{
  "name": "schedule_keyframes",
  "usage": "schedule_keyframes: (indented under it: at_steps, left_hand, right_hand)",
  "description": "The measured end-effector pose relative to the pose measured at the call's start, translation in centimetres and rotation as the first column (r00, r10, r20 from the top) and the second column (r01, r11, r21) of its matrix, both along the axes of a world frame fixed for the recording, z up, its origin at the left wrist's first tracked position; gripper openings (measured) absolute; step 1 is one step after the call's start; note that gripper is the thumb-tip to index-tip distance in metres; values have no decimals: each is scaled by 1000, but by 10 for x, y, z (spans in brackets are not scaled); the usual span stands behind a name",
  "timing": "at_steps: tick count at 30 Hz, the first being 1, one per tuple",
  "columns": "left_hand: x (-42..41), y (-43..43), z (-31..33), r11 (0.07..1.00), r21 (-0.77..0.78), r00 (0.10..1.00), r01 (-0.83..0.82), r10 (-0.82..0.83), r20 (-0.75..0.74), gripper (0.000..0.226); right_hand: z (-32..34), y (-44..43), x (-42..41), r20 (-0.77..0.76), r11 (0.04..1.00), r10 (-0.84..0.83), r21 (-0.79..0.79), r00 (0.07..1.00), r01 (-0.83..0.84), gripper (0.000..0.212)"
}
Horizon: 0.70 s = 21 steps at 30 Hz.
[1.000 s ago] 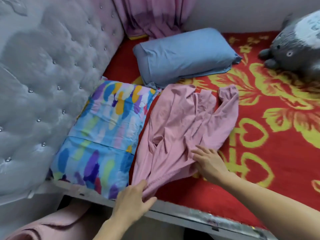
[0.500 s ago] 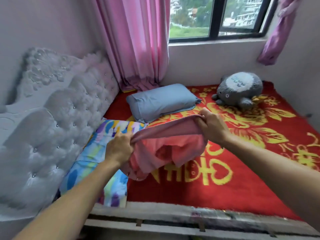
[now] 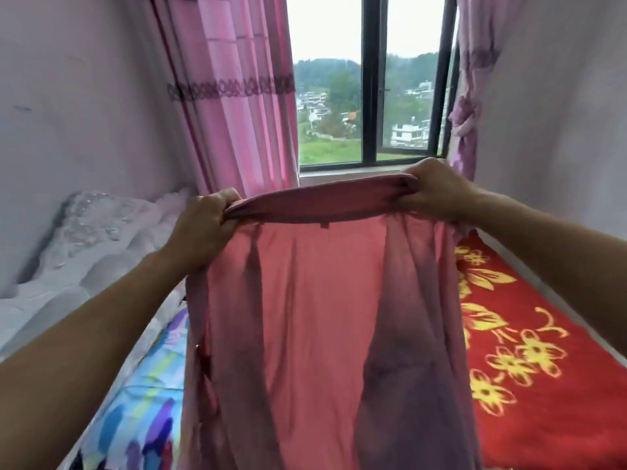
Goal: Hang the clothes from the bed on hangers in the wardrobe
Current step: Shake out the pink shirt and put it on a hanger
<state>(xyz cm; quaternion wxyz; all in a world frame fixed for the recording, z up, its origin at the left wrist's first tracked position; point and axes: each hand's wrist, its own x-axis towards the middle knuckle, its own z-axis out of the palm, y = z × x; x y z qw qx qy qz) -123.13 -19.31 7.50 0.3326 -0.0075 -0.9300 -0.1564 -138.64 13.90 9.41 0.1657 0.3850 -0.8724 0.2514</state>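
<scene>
Left hand [image 3: 203,225] and right hand [image 3: 431,188] grip the pink garment [image 3: 305,317], lower end cut off; bed [image 3: 543,317] below, window [image 3: 373,96] beyond.

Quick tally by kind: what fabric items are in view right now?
Pink garment, gripped by left hand and right hand: 1
Curtains (left curtain, right curtain): 2
Multicoloured pillow: 1
Red floral bedspread: 1
Total: 5
</scene>
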Motion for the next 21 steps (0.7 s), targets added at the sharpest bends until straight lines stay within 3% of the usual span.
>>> schedule_keyframes:
  at_steps: [3, 6, 13, 17, 21]
  left_hand:
    - [-10, 30, 4, 998, -54, 999, 12, -13, -33, 33]
    - [-26, 58, -20, 993, -115, 1000, 21, -20, 10, 42]
    - [-84, 85, -119, 989, -149, 952, -11, 56, 301, 38]
    - [-130, 88, -171, 988, -142, 883, -58, 117, 455, 23]
    - [-197, 73, -231, 995, -87, 804, -51, 92, 587, 24]
  right_hand:
    - [7, 37, -5, -57, 998, -33, 53, 998, 36, 39]
    - [-12, 74, -19, -48, 983, -80, 160, 996, 87, 30]
    - [-105, 127, -72, 258, 958, -210, 249, 943, 145, 25]
    - [-163, 129, -113, 359, 928, -307, 319, 882, 193, 25]
    - [-220, 120, -165, 396, 872, -423, 423, 815, 246, 15]
